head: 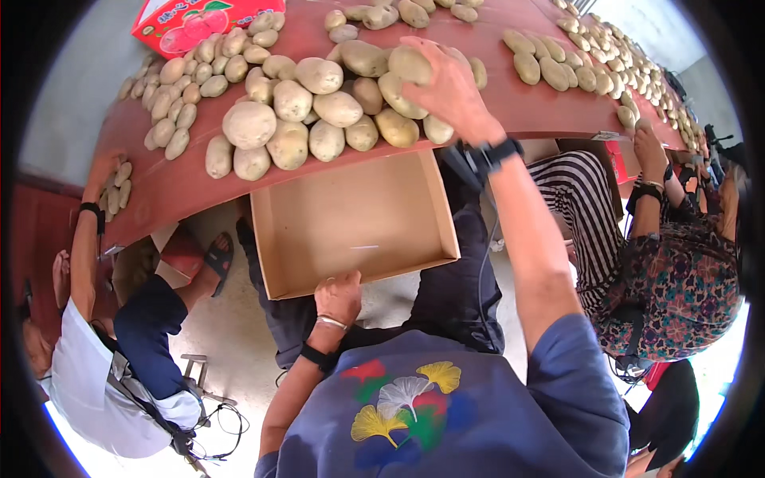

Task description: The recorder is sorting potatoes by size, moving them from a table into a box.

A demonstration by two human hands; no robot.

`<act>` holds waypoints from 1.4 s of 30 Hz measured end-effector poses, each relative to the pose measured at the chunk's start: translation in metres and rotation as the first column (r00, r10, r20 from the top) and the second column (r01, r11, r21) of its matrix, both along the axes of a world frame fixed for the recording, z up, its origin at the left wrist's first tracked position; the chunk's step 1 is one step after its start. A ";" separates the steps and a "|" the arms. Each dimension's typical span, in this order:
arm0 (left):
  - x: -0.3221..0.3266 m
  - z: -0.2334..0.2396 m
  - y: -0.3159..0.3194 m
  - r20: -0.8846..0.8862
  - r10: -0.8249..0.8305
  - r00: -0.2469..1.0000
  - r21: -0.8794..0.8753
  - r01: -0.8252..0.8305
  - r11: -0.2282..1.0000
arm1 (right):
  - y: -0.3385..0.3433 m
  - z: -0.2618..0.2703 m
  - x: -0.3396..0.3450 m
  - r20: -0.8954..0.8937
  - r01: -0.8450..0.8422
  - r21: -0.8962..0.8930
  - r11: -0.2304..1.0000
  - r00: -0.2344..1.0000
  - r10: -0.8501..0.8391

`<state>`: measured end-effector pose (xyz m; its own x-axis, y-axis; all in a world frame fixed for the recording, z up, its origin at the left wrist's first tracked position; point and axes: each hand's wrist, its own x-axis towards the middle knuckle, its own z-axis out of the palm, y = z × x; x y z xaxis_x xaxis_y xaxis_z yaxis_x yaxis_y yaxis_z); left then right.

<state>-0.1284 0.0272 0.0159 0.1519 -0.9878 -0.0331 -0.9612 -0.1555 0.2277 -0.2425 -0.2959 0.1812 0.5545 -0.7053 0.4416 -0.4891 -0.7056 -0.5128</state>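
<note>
An open cardboard box (352,221) lies across my lap below the table edge, with nothing inside but a thin bright streak. My left hand (339,296) grips the near wall of this box. Above the far wall, potatoes (293,100) are heaped on the red table (550,113). My right hand (445,89) reaches over the right part of the heap, its fingers curved around a potato (410,64). Whether that potato is lifted off the others cannot be told.
A red printed carton (203,24) stands at the back left. Smaller potatoes (173,95) lie left of the heap, others (553,66) to the right. Co-workers sit on both sides; one hand (107,167) at left and one (648,146) at right are near potatoes. A cable hangs from my right wrist.
</note>
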 end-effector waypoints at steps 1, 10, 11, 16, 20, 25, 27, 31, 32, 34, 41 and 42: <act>-0.003 0.002 -0.001 0.003 0.002 1.000 0.006 -0.002 1.000 | 0.017 0.007 -0.011 0.119 -0.091 0.083 0.992 0.990 0.081; -0.007 0.006 -0.007 -0.001 -0.009 1.000 0.262 0.008 0.965 | 0.068 -0.089 -0.089 0.220 -0.471 0.762 0.445 0.834 0.506; -0.005 0.005 -0.005 -0.017 -0.029 0.999 0.271 0.032 0.962 | 0.067 -0.091 -0.090 0.212 -0.441 0.769 0.463 0.858 0.467; 0.000 0.001 -0.011 -0.081 -0.101 0.992 0.247 0.118 0.962 | 0.037 -0.042 -0.081 0.605 -0.426 0.541 0.725 0.796 0.017; -0.007 -0.003 -0.012 -0.110 -0.037 0.993 0.279 0.067 0.958 | -0.024 0.005 -0.054 0.306 0.029 0.278 0.960 0.945 -0.117; -0.011 0.000 -0.015 -0.107 0.008 0.994 0.299 0.024 0.954 | -0.004 -0.008 -0.010 -0.069 -0.029 0.153 0.988 0.997 0.040; -0.008 -0.006 -0.022 -0.025 -0.044 0.999 0.416 0.051 0.908 | 0.009 -0.029 0.002 -0.239 0.108 -0.012 0.994 0.965 -0.108; -0.009 0.003 -0.021 -0.131 -0.022 0.991 0.147 0.042 0.988 | 0.012 -0.046 0.016 -0.231 0.177 -0.109 0.978 0.952 -0.198; -0.011 -0.002 -0.023 -0.085 -0.013 0.996 0.123 0.023 0.992 | 0.010 -0.049 0.015 -0.235 0.180 -0.110 0.978 0.951 -0.201; -0.008 -0.010 -0.017 -0.071 -0.013 0.997 0.029 0.015 0.999 | 0.013 -0.047 0.015 -0.100 0.157 -0.099 0.983 0.981 -0.166; -0.001 -0.007 -0.009 -0.104 -0.308 0.946 -0.261 0.273 0.926 | 0.104 -0.008 -0.030 0.463 -0.466 0.614 0.637 0.866 0.187; -0.004 0.000 -0.009 -0.096 -0.337 0.937 -0.299 0.295 0.907 | 0.112 -0.021 -0.028 0.473 -0.565 0.584 0.582 0.820 0.322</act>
<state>-0.1323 0.0182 0.0159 -0.1558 -0.9559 0.2490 -0.9035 0.2398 0.3552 -0.2704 -0.1837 0.1600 0.8150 -0.5619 0.1414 0.0426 -0.1852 -0.9818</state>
